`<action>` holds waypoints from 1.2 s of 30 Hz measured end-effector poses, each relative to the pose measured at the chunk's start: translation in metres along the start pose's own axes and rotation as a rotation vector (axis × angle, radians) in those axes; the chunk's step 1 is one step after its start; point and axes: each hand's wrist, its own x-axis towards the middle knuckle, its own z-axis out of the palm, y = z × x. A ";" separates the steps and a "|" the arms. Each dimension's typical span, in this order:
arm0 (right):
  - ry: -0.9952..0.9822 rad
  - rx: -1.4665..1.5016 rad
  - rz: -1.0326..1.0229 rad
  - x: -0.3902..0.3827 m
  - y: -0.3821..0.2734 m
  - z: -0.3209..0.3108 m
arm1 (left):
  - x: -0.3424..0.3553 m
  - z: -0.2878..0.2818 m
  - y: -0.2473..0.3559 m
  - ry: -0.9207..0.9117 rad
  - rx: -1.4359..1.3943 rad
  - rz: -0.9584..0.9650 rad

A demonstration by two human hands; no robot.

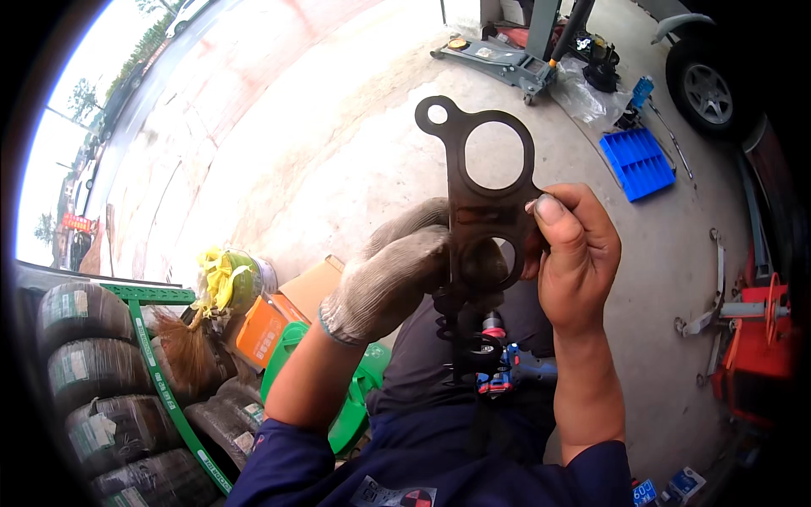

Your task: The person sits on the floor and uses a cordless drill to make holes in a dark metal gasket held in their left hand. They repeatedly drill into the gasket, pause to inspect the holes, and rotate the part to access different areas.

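Note:
A dark flat gasket (473,207) with rounded openings is held upright before me, its lower part overlapping dark looped shapes that I cannot make out clearly. My left hand (384,270), in a grey knit glove, is closed on its left edge. My bare right hand (574,249) pinches the right edge, thumb bent over it. Behind and below the gasket, a blue and black power tool (528,367) with a red and silver front lies at my dark trousers (414,372).
Wrapped tyres (84,372), a green rack (156,372), orange cartons (258,334), green plastic pieces (363,380) and a broom (182,342) fill the lower left. A floor jack (494,63), blue tray (635,165) and car wheel (705,89) are upper right; red equipment (752,355) stands right.

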 end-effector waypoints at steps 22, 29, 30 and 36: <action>-0.008 -0.072 -0.063 -0.020 -0.005 0.001 | -0.015 0.045 0.001 0.316 0.058 0.234; -0.061 0.008 0.096 -0.023 -0.010 -0.010 | -0.020 0.030 0.012 0.383 -0.191 0.199; -0.039 -0.005 0.117 -0.027 -0.006 -0.019 | -0.020 0.025 0.013 0.407 -0.159 0.192; -0.159 0.401 0.359 -0.061 -0.014 -0.059 | -0.007 0.017 0.024 0.252 1.458 1.083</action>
